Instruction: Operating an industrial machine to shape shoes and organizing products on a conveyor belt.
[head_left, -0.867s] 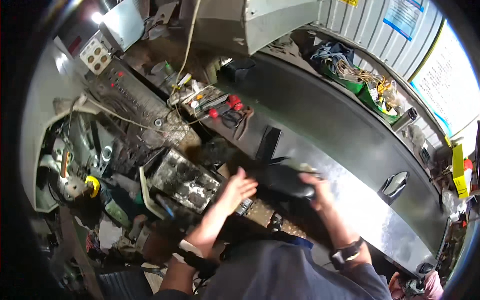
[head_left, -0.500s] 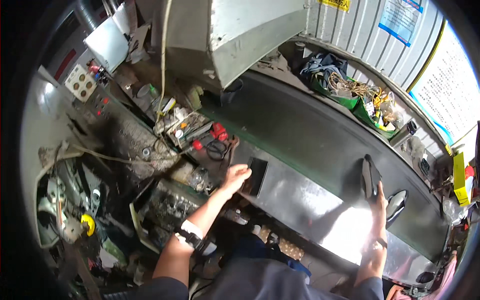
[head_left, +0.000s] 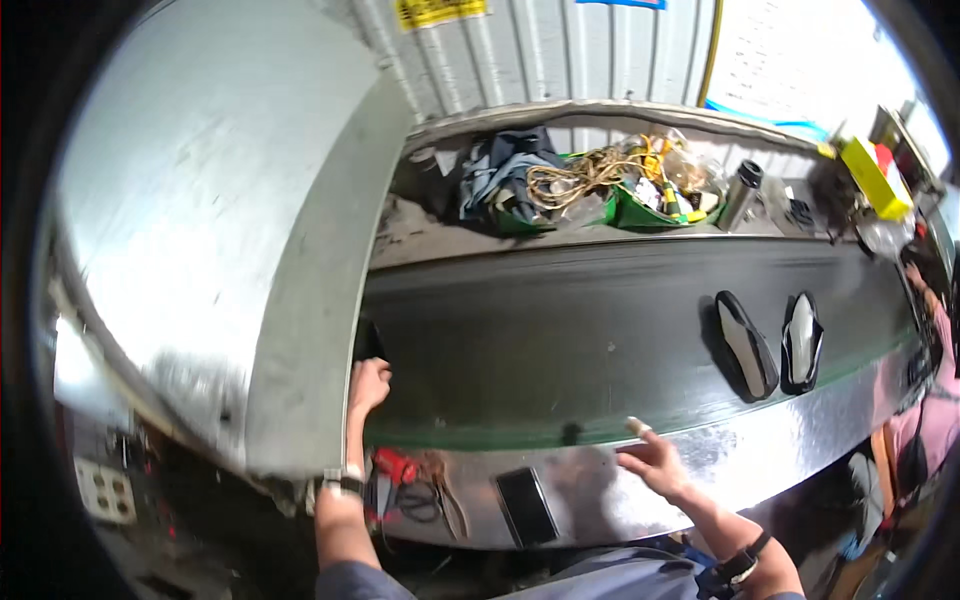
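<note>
My left hand point(head_left: 370, 386) reaches to the edge of the grey metal hood point(head_left: 310, 270), its fingers curled closed. A dark object point(head_left: 368, 340) lies just beyond the fingers, partly hidden by the hood. Whether the fingers hold it is hidden. My right hand point(head_left: 658, 466) hovers empty over the metal ledge point(head_left: 600, 500), fingers apart, with a white wrap on one fingertip. To its right, on the dark conveyor belt point(head_left: 520, 340), lie a black shoe with a greyish inside point(head_left: 747, 345) and another black shoe with a pale inside point(head_left: 802, 343), side by side.
A phone point(head_left: 526, 507), red-handled tool point(head_left: 394, 466) and pliers point(head_left: 447, 495) lie on the ledge. Behind the belt stand green bins point(head_left: 665, 212) with rope and clutter, and a dark bottle point(head_left: 741, 195). A co-worker's pink sleeve point(head_left: 945, 345) shows at the right.
The shoe my right hand held now lies on the belt beside the other one, and that hand is empty. My left hand has moved from beside the phone to the hood's edge. The view has turned.
</note>
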